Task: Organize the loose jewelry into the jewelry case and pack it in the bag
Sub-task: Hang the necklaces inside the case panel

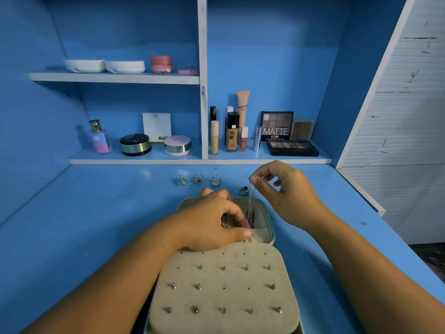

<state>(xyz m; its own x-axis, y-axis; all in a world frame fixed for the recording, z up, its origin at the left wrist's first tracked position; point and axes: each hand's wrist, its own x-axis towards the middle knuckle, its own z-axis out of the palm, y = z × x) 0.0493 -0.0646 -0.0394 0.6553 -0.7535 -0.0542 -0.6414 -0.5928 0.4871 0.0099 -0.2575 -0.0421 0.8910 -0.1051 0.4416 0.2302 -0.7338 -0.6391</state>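
Note:
An open pale green jewelry case (pixel 269 220) lies on the blue desk. Its beige lid panel (pixel 224 292) faces me, studded with several earrings. My right hand (pixel 284 191) pinches a thin chain necklace (pixel 250 208) that hangs down into the case's right compartment. My left hand (pixel 212 225) rests over the case's left side, fingers curled and pinching something at a divider; what it holds is hidden. Three rings (pixel 198 180) lie in a row behind the case, and one more ring (pixel 243 189) sits beside the chain.
Makeup bottles (pixel 231 133), an eyeshadow palette (pixel 292 148), compacts (pixel 135 144) and a perfume bottle (pixel 98 137) stand on the shelf behind the desk. A white slatted panel (pixel 397 116) borders the right side. No bag is in view.

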